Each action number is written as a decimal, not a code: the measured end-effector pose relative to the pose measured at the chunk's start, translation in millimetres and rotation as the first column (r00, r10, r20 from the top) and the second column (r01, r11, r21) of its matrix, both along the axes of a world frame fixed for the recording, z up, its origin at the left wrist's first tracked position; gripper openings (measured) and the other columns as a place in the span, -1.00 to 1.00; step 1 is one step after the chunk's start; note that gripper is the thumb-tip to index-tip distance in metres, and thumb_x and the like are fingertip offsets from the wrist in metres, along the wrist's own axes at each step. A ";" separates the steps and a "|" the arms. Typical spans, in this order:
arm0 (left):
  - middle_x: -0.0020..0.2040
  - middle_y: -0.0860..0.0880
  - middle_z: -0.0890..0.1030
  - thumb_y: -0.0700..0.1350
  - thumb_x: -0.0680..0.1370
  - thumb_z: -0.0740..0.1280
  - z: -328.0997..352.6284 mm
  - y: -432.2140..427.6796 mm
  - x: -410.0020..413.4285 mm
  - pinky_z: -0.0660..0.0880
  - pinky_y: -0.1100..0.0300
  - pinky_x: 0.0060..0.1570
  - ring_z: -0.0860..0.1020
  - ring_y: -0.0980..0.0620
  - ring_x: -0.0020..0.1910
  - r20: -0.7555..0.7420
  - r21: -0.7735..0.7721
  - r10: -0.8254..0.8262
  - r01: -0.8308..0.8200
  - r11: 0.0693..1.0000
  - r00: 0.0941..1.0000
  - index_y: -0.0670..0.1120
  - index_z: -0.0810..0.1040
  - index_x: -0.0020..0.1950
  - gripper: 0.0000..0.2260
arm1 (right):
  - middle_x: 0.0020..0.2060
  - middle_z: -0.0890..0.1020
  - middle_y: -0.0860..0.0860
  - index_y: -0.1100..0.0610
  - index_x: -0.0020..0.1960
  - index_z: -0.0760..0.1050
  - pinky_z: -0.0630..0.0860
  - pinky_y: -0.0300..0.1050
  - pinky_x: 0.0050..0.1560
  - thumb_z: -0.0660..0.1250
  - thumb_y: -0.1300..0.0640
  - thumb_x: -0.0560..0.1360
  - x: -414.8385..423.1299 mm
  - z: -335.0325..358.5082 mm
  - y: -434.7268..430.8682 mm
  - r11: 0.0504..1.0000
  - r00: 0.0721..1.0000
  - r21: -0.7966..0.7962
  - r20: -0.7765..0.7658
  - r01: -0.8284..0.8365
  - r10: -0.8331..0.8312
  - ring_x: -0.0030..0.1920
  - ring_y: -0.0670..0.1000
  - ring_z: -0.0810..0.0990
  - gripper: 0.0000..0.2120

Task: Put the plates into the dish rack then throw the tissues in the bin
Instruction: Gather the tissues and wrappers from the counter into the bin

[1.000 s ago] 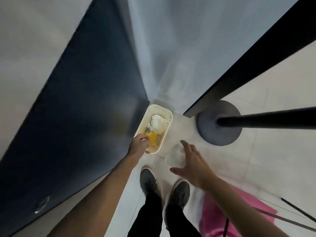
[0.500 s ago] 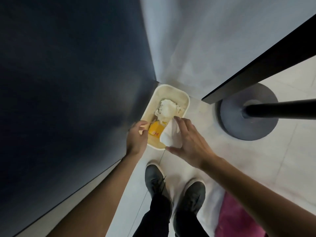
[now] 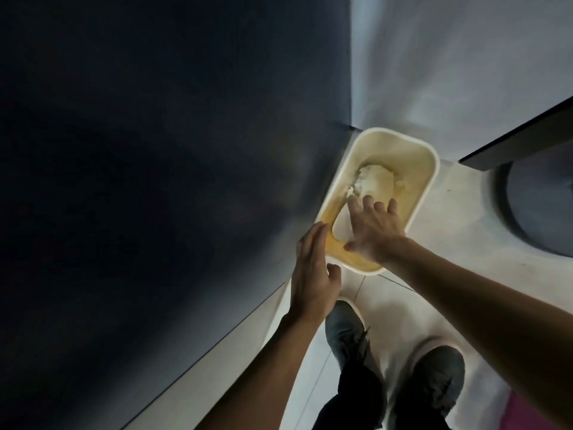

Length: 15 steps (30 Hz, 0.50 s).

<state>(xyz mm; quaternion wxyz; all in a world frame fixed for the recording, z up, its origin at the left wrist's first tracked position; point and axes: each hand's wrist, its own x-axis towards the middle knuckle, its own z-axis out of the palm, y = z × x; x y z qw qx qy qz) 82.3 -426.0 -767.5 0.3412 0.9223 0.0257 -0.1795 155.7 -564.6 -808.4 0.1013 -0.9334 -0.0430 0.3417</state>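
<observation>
Two hands, fingers straight: left hand [image 3: 313, 271] beside the cream round-cornered bin [image 3: 391, 144], right hand [image 3: 372, 234] spread over it; crumpled white tissue [image 3: 375, 184] inside, perhaps another under that palm; smooth dark panel [image 3: 155, 181] alongside the bin

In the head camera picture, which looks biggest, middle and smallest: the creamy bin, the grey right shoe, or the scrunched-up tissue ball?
1. Cream rectangular plastic bin: biggest.
2. Grey right shoe: middle.
3. White crumpled tissue ball inside the bin: smallest.
All sit down at the floor, so nearness barely matters.
</observation>
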 end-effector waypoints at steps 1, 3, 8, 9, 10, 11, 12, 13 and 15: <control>0.55 0.02 0.25 -0.35 0.52 0.32 -0.8 2.4 -0.7 0.24 0.55 0.19 0.26 0.15 0.49 -0.002 -0.001 -0.017 0.017 1.000 1.000 -0.04 0.26 0.55 -0.37 | 0.45 0.28 0.21 0.10 0.55 -0.07 0.04 0.32 0.47 0.48 -0.25 0.34 0.6 -5.2 1.3 1.000 1.000 -0.016 -0.014 -0.005 0.005 0.41 0.27 0.33 0.06; 0.56 0.04 0.23 -0.35 0.53 0.30 -2.2 4.8 0.7 0.23 0.57 0.19 0.24 0.15 0.50 -0.013 0.003 -0.035 0.035 0.999 0.999 -0.04 0.26 0.55 -0.39 | 0.46 0.25 0.23 0.09 0.56 -0.13 -0.01 0.34 0.47 0.47 -0.27 0.34 0.9 -8.9 1.4 0.999 0.998 -0.027 -0.067 0.017 -0.019 0.45 0.29 0.27 0.09; 0.56 0.01 0.23 -0.34 0.55 0.31 9.6 -4.0 -5.7 0.20 0.58 0.25 0.26 0.11 0.50 -0.089 -0.003 -0.026 0.026 1.000 0.996 -0.07 0.28 0.53 -0.43 | 0.46 0.29 0.19 0.13 0.57 -0.01 -0.03 0.31 0.50 0.36 -0.11 0.49 -7.8 20.5 -10.3 0.991 0.997 0.115 0.020 0.073 -0.075 0.47 0.24 0.25 -0.17; 0.55 0.01 0.25 -0.34 0.56 0.31 15.3 -6.7 -8.5 0.28 0.46 0.30 0.28 0.07 0.50 -0.102 -0.006 -0.012 0.012 1.000 0.995 -0.07 0.30 0.53 -0.44 | 0.44 0.33 0.17 0.13 0.56 0.06 0.00 0.29 0.50 0.36 -0.06 0.50 -11.0 33.0 -15.5 0.985 0.995 0.150 0.046 0.080 -0.087 0.45 0.22 0.29 -0.23; 0.54 0.01 0.28 -0.33 0.56 0.31 22.7 -9.9 -11.6 0.35 0.32 0.32 0.31 0.05 0.48 -0.112 -0.013 0.006 -0.008 1.000 0.994 -0.05 0.31 0.51 -0.46 | 0.42 0.36 0.15 0.13 0.54 0.12 0.04 0.27 0.50 0.37 -0.03 0.51 -14.8 46.2 -21.8 0.979 0.993 0.185 0.070 0.083 -0.098 0.43 0.21 0.34 -0.28; 0.51 0.01 0.33 -0.32 0.56 0.32 33.0 -13.5 -15.4 0.41 0.22 0.32 0.35 0.05 0.45 -0.128 -0.028 0.028 -0.032 0.999 0.991 -0.03 0.34 0.49 -0.48 | 0.40 0.38 0.14 0.13 0.51 0.17 0.09 0.25 0.50 0.37 0.00 0.51 -19.9 59.8 -28.5 0.974 0.991 0.212 0.091 0.080 -0.101 0.40 0.21 0.37 -0.33; 0.45 0.02 0.39 -0.31 0.56 0.31 44.9 -19.0 -17.5 0.46 0.15 0.31 0.40 0.05 0.40 -0.151 -0.048 0.053 -0.061 0.997 0.987 -0.02 0.38 0.45 -0.52 | 0.38 0.40 0.12 0.13 0.49 0.22 0.13 0.23 0.50 0.37 0.02 0.52 -25.0 74.3 -36.7 0.971 0.989 0.229 0.111 0.069 -0.097 0.38 0.19 0.39 -0.38; 0.36 0.03 0.48 -0.30 0.57 0.30 57.4 -24.6 -18.3 0.50 0.10 0.27 0.46 0.05 0.32 -0.171 -0.067 0.083 -0.096 0.993 0.982 -0.01 0.43 0.39 -0.59 | 0.35 0.42 0.11 0.12 0.47 0.28 0.17 0.21 0.49 0.36 0.04 0.53 -30.4 89.7 -44.7 0.969 0.988 0.241 0.127 0.052 -0.085 0.36 0.18 0.41 -0.43; 0.12 0.01 0.62 -0.27 0.59 0.26 85.5 -31.3 -16.8 0.55 0.04 0.14 0.57 0.04 0.10 -0.215 -0.103 0.158 -0.183 0.978 0.964 -0.06 0.52 0.24 -0.74 | 0.29 0.47 0.09 0.12 0.40 0.39 0.22 0.15 0.45 0.33 0.06 0.55 -43.4 122.2 -55.9 0.963 0.987 0.268 0.152 0.016 -0.059 0.30 0.15 0.45 -0.55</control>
